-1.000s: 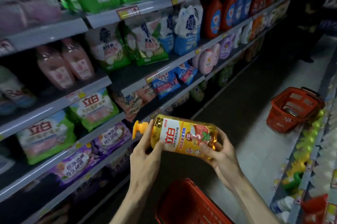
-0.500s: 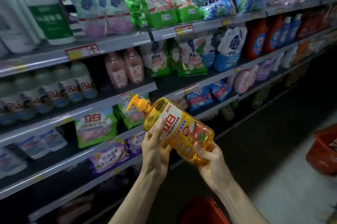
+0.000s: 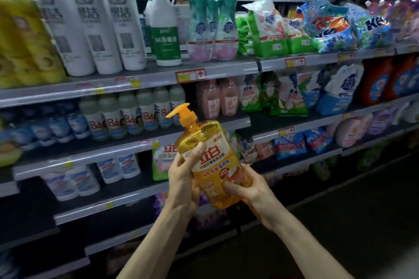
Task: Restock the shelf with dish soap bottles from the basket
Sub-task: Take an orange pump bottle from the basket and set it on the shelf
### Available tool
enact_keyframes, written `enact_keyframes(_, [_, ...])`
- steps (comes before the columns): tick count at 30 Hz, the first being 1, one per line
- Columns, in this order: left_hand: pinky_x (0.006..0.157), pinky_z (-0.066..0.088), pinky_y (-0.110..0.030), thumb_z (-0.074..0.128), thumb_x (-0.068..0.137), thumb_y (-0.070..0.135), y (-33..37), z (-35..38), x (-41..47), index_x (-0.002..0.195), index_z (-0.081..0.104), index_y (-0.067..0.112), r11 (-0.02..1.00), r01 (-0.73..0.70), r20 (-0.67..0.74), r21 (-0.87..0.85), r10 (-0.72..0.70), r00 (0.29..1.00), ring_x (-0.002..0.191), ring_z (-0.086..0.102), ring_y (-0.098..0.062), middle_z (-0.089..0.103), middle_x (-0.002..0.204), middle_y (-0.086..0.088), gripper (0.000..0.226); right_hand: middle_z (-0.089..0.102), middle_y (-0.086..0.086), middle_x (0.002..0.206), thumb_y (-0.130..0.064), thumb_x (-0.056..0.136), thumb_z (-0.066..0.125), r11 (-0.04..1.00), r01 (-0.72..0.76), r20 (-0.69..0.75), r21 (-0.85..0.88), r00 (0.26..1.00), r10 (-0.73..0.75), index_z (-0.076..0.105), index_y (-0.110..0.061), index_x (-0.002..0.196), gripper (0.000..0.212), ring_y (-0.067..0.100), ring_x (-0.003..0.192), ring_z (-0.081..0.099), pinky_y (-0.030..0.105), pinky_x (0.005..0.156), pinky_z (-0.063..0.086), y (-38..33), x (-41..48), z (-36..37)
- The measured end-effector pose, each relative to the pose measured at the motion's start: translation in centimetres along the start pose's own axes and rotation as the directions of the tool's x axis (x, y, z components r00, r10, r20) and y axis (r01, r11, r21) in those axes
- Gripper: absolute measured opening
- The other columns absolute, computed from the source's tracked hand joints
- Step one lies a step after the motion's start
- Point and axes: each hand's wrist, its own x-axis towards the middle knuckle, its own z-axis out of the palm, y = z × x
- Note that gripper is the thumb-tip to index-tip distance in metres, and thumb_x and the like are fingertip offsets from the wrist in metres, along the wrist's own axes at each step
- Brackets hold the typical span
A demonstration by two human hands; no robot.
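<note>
A yellow dish soap bottle [image 3: 213,163] with an orange pump top is held in front of the shelves, nearly upright and leaning a little left. My left hand [image 3: 184,180] grips its left side, thumb across the label. My right hand [image 3: 248,189] grips its lower right side near the base. The shelf [image 3: 127,82] behind carries rows of cleaning bottles. The basket is out of view.
Yellow bottles [image 3: 25,40] stand at the top shelf's far left, beside tall white bottles [image 3: 88,26]. Green and blue detergent bags [image 3: 294,26] fill the right. Small 84 bottles [image 3: 127,115] and pink bottles [image 3: 217,97] sit one level down. Dark aisle floor lies at lower right.
The bottle has swung from lying sideways to nearly upright and risen. My view has turned up and left, so the red baskets have left the frame.
</note>
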Motion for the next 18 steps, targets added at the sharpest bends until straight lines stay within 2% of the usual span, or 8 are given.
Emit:
enact_keyframes(4, [0.094,0.06,-0.062,0.091,0.073,0.036,3.5,-3.6,0.0,0.128,0.068,0.006,0.999,-0.032,0.002,0.033,0.032,0.999,0.114,0.073,-0.044,0.074,0.125,-0.025,0.067,0.075,-0.002,0.128,-0.044,0.075,0.093,0.982,0.045,0.067,-0.186,0.997,-0.033,0.058,-0.023,0.139,0.076,0.018,0.119,0.072,0.041,0.1,0.06,-1.2,2.3,4.3])
enact_keyframes(7, [0.086,0.064,-0.053,0.092,0.074,0.034,5.6,-6.6,-0.2,0.13,0.065,0.001,0.997,-0.042,-0.004,0.068,0.042,0.999,0.113,0.074,-0.045,0.074,0.125,-0.026,0.07,0.075,-0.008,0.128,-0.047,0.073,0.093,0.959,0.098,0.118,-0.266,0.991,-0.069,0.056,-0.028,0.14,0.078,0.012,0.118,0.072,0.035,0.097,0.061,-2.1,3.9,7.8])
enact_keyframes(10, [0.086,0.065,-0.05,0.092,0.074,0.033,6.9,-9.6,-0.6,0.124,0.071,0.006,0.988,-0.06,-0.047,0.141,0.067,0.997,0.112,0.074,-0.043,0.075,0.122,-0.024,0.061,0.077,-0.009,0.121,-0.042,0.074,0.094,0.94,0.137,0.153,-0.314,0.984,-0.093,0.06,-0.028,0.133,0.07,0.009,0.111,0.074,0.03,0.088,0.063,-2.6,5.6,11.2])
enact_keyframes(13, [0.085,0.065,-0.045,0.093,0.075,0.033,7.8,-12.3,-1.3,0.114,0.077,0.014,0.976,-0.079,-0.09,0.204,0.099,0.991,0.112,0.075,-0.041,0.077,0.12,-0.021,0.046,0.077,-0.006,0.117,-0.036,0.074,0.095,0.901,0.149,0.194,-0.407,0.978,-0.074,0.062,-0.027,0.129,0.064,0.008,0.107,0.075,0.035,0.089,0.064,-2.2,7.2,14.2])
enact_keyframes(18, [0.085,0.064,-0.037,0.094,0.076,0.046,10.0,-15.9,-2.6,0.114,0.077,0.018,0.938,-0.124,-0.168,0.324,0.185,0.968,0.112,0.076,-0.037,0.077,0.12,-0.018,0.05,0.077,-0.007,0.115,-0.034,0.072,0.098,0.871,0.204,0.281,-0.446,0.956,-0.08,0.063,-0.027,0.125,0.063,0.01,0.106,0.075,0.038,0.089,0.065,-0.9,9.8,18.4])
